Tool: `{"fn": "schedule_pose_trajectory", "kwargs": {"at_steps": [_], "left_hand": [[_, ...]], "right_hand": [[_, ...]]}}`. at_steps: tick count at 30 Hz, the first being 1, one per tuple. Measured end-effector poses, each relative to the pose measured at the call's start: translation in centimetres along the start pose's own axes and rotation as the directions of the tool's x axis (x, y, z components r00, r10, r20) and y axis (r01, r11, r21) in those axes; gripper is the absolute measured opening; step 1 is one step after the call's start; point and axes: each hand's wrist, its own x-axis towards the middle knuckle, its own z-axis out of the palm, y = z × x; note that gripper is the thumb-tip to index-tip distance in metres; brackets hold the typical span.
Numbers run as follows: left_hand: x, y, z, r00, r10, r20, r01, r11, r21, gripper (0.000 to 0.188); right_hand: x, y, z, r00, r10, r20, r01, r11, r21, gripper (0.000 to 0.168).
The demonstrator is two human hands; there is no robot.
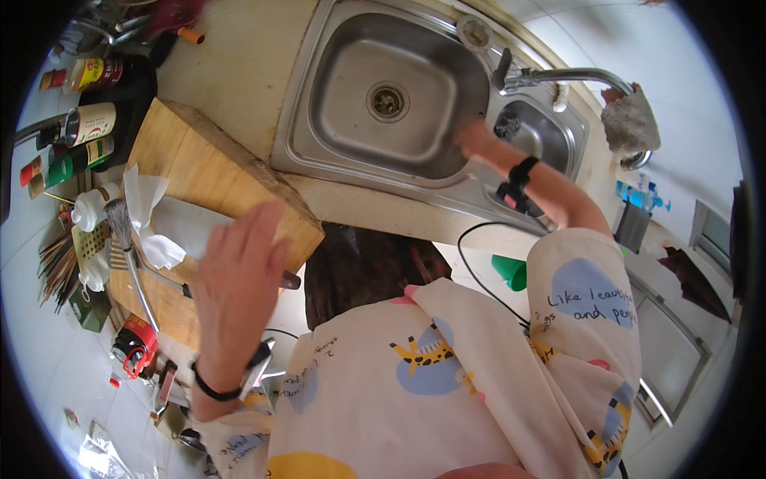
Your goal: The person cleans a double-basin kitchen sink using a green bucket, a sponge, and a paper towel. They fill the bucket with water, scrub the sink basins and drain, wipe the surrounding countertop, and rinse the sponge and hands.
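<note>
My left hand (242,281) is raised over the near end of a wooden cutting board (197,167), fingers extended and nothing seen in it. Below it on the board lies a cleaver (191,223), its blade partly under a white paper towel (145,197) and its handle end (291,280) showing beside my hand. My right hand (476,141), blurred, is over the right side of the large steel sink basin (398,72), close to the divider; its fingers are indistinct. The drain (388,102) holds some scraps. A small basin (538,135) with a dark mesh-like patch adjoins it.
A faucet (574,75) stands behind the basins, with a grey cloth-like thing (631,120) at its spout. Sauce bottles (90,123), a brush (122,224), a slotted turner (122,257) and chopsticks (57,257) crowd the left. A black cable (464,251) hangs at the counter's front.
</note>
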Motion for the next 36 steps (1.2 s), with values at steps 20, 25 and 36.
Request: {"fn": "schedule_pose_trajectory", "kwargs": {"at_steps": [20, 25, 36], "left_hand": [[36.4, 7.8, 18.1, 0.889, 0.238, 0.392, -0.268, 0.963, 0.025, 0.042], [36.9, 7.2, 21.5, 0.887, 0.4, 0.23, -0.437, 0.889, 0.137, 0.054], [38.0, 10.8, 28.4, 0.872, 0.485, -0.065, -0.465, 0.864, 0.194, 0.094]], "right_hand": [[6.3, -8.7, 3.8, 0.959, -0.281, 0.043, 0.266, 0.941, 0.21, 0.024], [8.2, -6.4, 2.2, 0.845, -0.435, 0.312, 0.233, 0.823, 0.517, 0.027], [0.6, -6.1, -0.5, 0.923, 0.287, -0.255, 0.162, 0.31, 0.937, 0.034]]}}
